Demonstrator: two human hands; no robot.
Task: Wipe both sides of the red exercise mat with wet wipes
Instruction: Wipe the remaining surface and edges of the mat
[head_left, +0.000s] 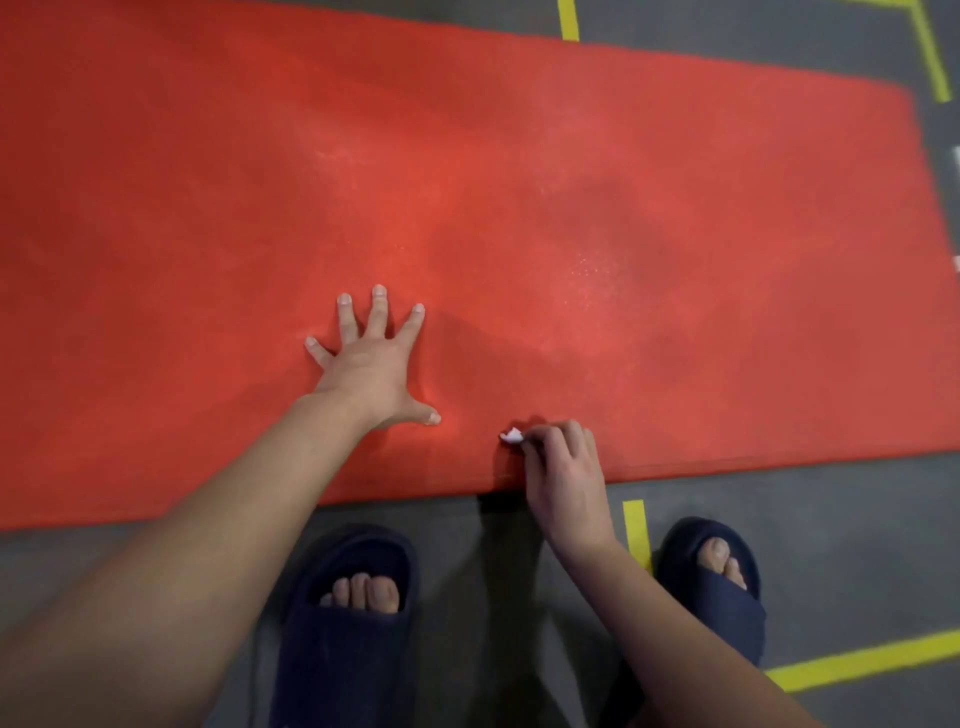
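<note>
The red exercise mat (519, 208) lies flat on the grey floor and fills most of the view. My left hand (371, 364) presses flat on it near its front edge, fingers spread wide, holding nothing. My right hand (563, 473) is at the mat's front edge, fingers curled around a small crumpled white wet wipe (511, 435). Only a corner of the wipe sticks out past my fingertips, touching the mat. Faint damp patches and tiny specks show on the mat's right half.
My two feet in dark blue slides (345, 623) (719, 582) stand on the grey floor (831, 519) just in front of the mat. Yellow tape lines (862, 662) mark the floor at the lower right and the upper right.
</note>
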